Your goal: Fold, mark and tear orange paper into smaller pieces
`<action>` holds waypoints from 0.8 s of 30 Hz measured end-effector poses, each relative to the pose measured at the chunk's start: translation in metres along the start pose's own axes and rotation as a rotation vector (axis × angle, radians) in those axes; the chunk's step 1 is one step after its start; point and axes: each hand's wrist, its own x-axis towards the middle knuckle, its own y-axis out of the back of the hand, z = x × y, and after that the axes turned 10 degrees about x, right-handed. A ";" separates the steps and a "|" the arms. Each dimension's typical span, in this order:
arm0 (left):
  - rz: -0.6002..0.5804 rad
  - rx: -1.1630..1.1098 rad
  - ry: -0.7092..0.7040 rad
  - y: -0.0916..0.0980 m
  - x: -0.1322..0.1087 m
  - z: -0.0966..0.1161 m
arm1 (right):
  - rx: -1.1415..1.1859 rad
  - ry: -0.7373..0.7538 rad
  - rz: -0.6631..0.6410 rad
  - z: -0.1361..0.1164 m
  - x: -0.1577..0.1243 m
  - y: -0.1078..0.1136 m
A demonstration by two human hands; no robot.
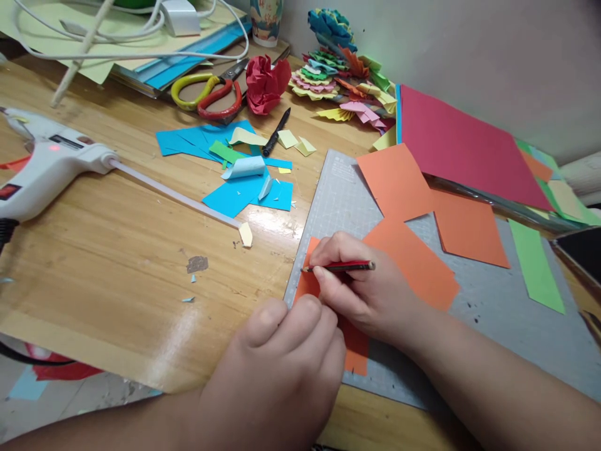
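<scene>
A red-and-black pencil (350,266) is pinched in my right hand (370,294), its tip pointing left near the left edge of an orange paper piece (307,288). My left hand (291,363) is closed, its curled fingers pressed on that same paper beside the right hand; its fingertips are hidden. Both hands cover the middle of the paper, which lies on a grey cutting mat (479,357). Just behind my right hand lie more orange sheets: one orange square (408,257) partly under the wrist, another orange square (397,181) above it, and an orange stack (469,225) to the right.
A white glue gun (56,156) with its glue stick lies at the left. Blue paper scraps (239,194), a black pen (277,131), scissors (211,94) and a red paper flower (267,84) sit farther back. Red sheets (469,144) and a green strip (538,266) are on the right.
</scene>
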 end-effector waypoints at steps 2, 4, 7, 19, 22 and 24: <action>0.007 -0.001 0.013 0.000 0.001 0.000 | 0.057 -0.006 0.030 0.001 -0.001 0.000; 0.018 -0.005 0.022 -0.001 0.001 0.001 | 0.083 -0.008 0.051 0.002 -0.001 0.000; 0.032 -0.001 0.024 -0.001 0.001 0.001 | 0.030 0.004 0.027 0.002 -0.001 0.000; 0.060 -0.035 0.020 -0.010 -0.007 0.000 | 0.018 0.021 0.408 -0.005 -0.005 0.012; 0.067 -0.059 0.046 -0.011 -0.006 0.000 | -0.308 -0.125 0.303 -0.015 -0.003 0.020; 0.080 -0.070 0.071 -0.011 -0.004 0.000 | -0.451 -0.253 0.228 -0.022 0.001 0.022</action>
